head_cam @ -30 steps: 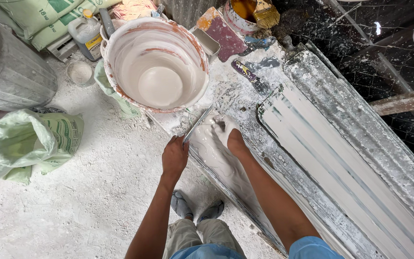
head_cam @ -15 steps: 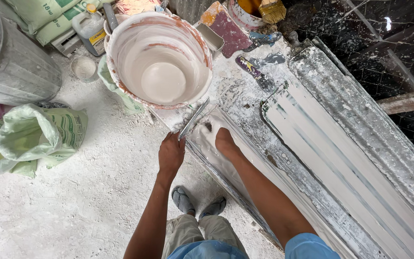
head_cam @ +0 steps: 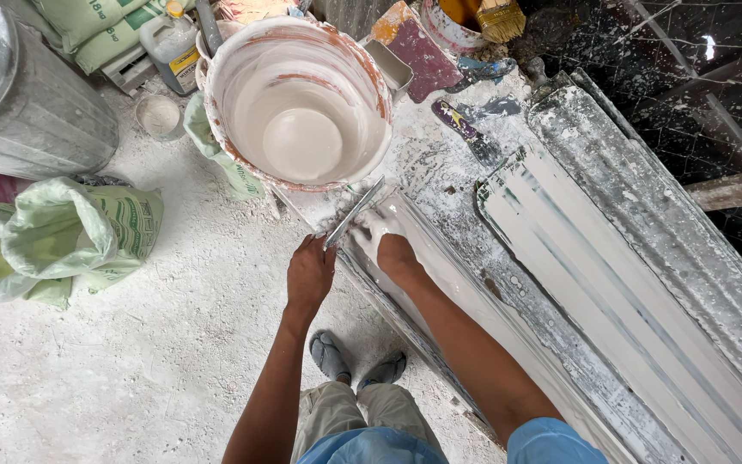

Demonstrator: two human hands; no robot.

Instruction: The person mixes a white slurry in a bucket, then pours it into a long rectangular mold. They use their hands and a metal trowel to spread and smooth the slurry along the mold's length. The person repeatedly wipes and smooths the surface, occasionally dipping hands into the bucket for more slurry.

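Observation:
My left hand grips the handle of a flat metal scraper whose blade angles up toward a big round bucket with white plaster inside. My right hand, its fingers coated in white plaster, presses on the near end of a long plaster moulding strip on the workbench. The scraper blade lies right beside my right fingers at the strip's end.
A second ribbed white moulding lies to the right on the plaster-caked bench. A putty knife, paintbrush and small cans sit at the far end. A metal drum, green sacks and a jug stand left on the dusty floor.
Both hands have moved up along the strip toward the bucket, the scraper staying angled beside my right fingers. The view has shifted slightly with them.

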